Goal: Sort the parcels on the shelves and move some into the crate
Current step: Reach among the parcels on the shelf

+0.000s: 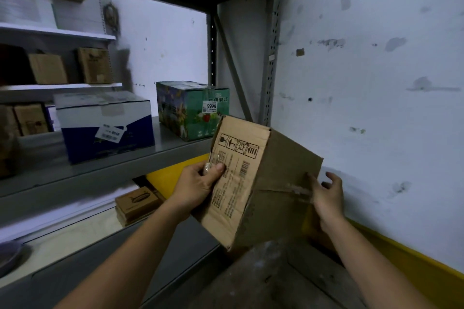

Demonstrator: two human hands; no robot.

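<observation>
Two bare hands are on one brown cardboard box (263,183), which is in the air and tilted, in front of the grey metal shelving and not on any shelf. The printed face of this box, with handling symbols and a barcode, is turned to the left. The left hand (198,183) grips the box at this face: the thumb presses on the print and the other fingers are curled round the edge behind it. The right hand (326,195) is at the right edge of the box, where the thumb lies on the plain side near a taped seam. Its fingers are loose and spread beyond the edge, not closed round it. Just behind the top of the box stands a green printed carton (190,110) with a white label reading 9998. Further to the left of the box, on the same shelf board (175,148), stands a blue and white carton (105,125). Lower left of the box, one level down, lies a small brown carton (136,204). To the right of the box is a stained white wall (376,83) with a yellow band (414,266) along its foot.
</observation>
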